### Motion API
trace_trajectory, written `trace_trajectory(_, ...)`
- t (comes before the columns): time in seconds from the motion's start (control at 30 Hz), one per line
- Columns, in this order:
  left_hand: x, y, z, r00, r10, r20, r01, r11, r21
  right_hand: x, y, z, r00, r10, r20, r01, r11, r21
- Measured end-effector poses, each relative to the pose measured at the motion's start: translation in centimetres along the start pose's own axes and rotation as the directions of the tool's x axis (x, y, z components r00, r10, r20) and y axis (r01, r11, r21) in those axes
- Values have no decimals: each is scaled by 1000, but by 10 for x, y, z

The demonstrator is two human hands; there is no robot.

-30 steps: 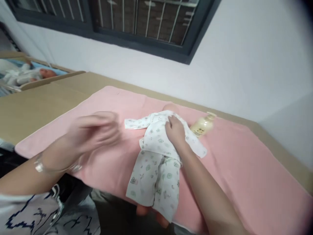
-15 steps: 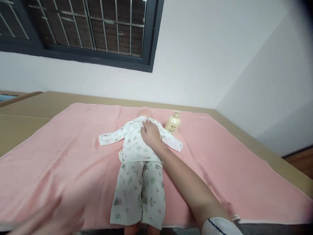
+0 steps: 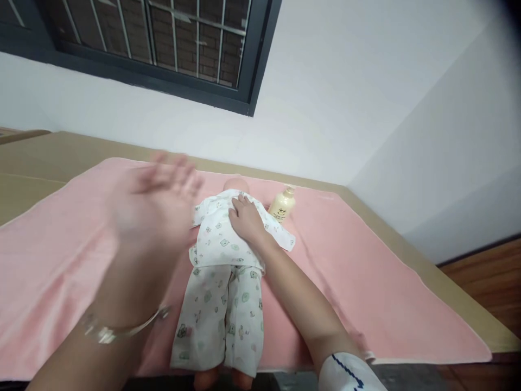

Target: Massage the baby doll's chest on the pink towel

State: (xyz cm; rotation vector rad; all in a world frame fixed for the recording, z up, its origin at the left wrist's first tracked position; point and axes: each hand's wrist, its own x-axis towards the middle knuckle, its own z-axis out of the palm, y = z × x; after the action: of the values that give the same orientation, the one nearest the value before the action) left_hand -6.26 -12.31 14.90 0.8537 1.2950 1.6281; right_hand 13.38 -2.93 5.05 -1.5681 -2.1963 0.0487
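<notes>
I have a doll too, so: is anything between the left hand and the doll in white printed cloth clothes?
Nothing visible stands between the raised left hand and the doll. The rounded pale-yellow bottle is on the doll's opposite side.

Under the right hand [image 3: 247, 220] the shirt [image 3: 217, 236] is white with scattered green and pink motifs, nearer the wearer the trousers [image 3: 203, 320] match, to its right the bottle [image 3: 282, 205] is pale yellow, and around it the cloth [image 3: 366, 288] is pink.
</notes>
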Motion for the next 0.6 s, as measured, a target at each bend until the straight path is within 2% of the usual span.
trace_trajectory(0.03,6,2,33,989,-29,147,52,986,-158,1,1,-7,1000,-4,-29,5,1000,12)
trace_trajectory(0.1,22,-5,90,913,-160,376,281,914,-293,4,6,-27,989,7,-151,-3,1000,25)
trace_trajectory(0.13,31,-11,112,861,-218,459,390,863,-320,5,10,-38,975,24,-223,-19,1000,25)
trace_trajectory(0.2,48,-28,144,761,-346,549,570,760,-312,7,22,-59,939,79,-336,-78,997,16)
trace_trajectory(0.27,59,-42,163,669,-405,624,675,682,-281,9,39,-76,912,152,-380,-165,986,-2)
trace_trajectory(0.33,63,-53,177,617,-413,670,718,645,-263,10,56,-86,902,218,-373,-242,970,-19)
trace_trajectory(0.47,66,-63,199,587,-387,711,736,620,-270,12,82,-88,924,244,-295,-265,964,-30)
trace_trajectory(0.6,71,-68,217,542,-359,760,761,593,-263,14,87,-83,947,264,-183,-283,955,-91)
